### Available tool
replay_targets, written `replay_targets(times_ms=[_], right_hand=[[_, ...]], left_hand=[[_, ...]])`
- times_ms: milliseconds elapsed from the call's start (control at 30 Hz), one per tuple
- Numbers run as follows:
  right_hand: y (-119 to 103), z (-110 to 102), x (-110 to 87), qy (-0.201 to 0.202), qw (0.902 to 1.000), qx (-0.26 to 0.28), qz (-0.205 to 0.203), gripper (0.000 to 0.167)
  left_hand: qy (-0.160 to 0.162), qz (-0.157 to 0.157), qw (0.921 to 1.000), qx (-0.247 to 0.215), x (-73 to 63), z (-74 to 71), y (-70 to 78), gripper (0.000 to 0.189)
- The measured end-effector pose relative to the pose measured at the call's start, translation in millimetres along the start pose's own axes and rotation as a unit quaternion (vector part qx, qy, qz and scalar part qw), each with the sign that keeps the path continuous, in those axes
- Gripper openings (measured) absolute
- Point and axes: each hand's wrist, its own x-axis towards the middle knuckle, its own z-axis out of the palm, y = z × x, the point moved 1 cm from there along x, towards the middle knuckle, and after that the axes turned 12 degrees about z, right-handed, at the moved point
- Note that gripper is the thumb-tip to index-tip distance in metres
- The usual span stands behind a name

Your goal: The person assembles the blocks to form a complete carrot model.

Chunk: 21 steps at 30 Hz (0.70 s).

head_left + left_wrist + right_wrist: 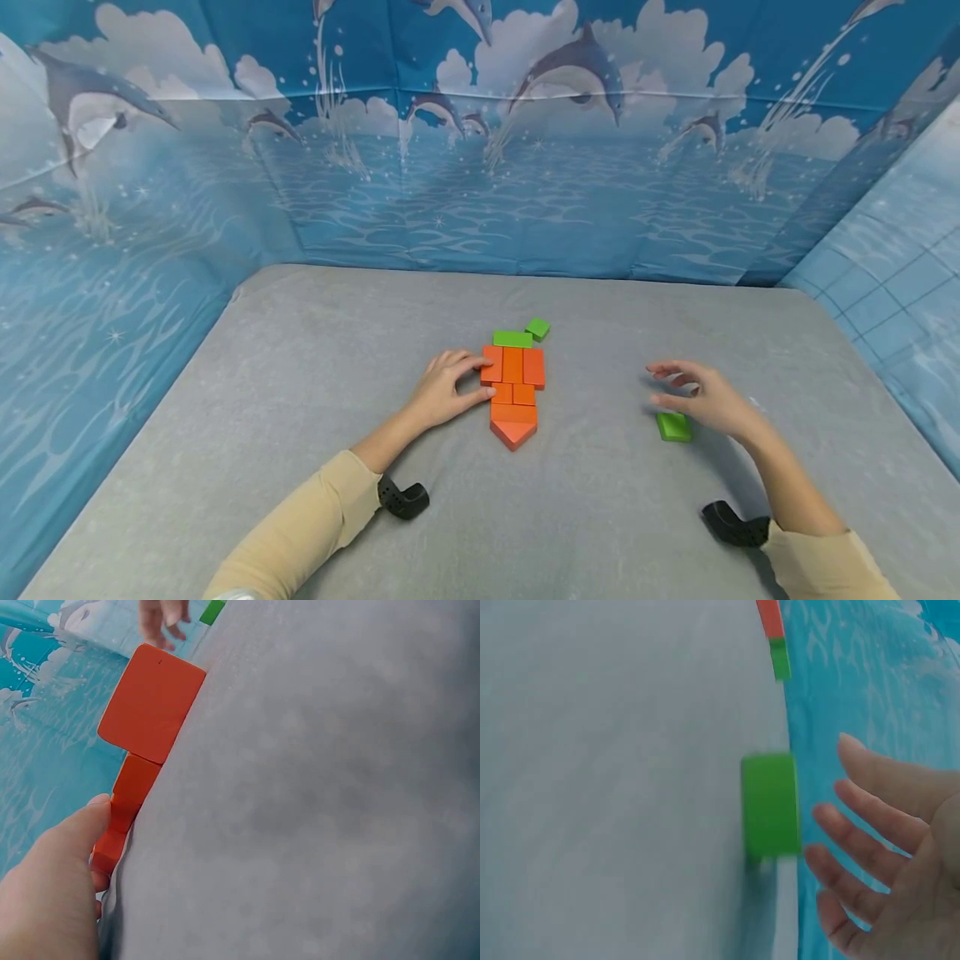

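Orange blocks lie together in a carrot-like shape, with a pointed orange block at the near end. My left hand rests at their left side, thumb and forefinger spread apart with the tips at the block edges. In the left wrist view, the thumb lies along an orange block. My right hand hovers over the cloth, fingers loosely bent and holding nothing. Just below it lies a loose green block; in the right wrist view this green block is beside the fingertips.
A green rectangular block sits against the far end of the orange shape, and a tilted green block adjoins its right corner. Grey cloth covers the table. Behind hangs a blue dolphin-print curtain. Black wrist mounts stick out from both sleeves.
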Motion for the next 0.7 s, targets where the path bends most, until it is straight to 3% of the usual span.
replay_targets(times_ms=[300, 700], right_hand=[[23.4, -3.3, -27.5, -0.03, 0.999, -0.014, -0.028, 0.042], [38.3, -0.6, -32.8, -0.021, 0.9996, -0.018, -0.01, 0.042]], left_hand=[[0.005, 0.0, 1.0, -0.004, -0.7, -0.8, -0.4, 0.045], [0.004, 0.002, 1.0, 0.0, 0.2, -0.1, 0.4, 0.045]])
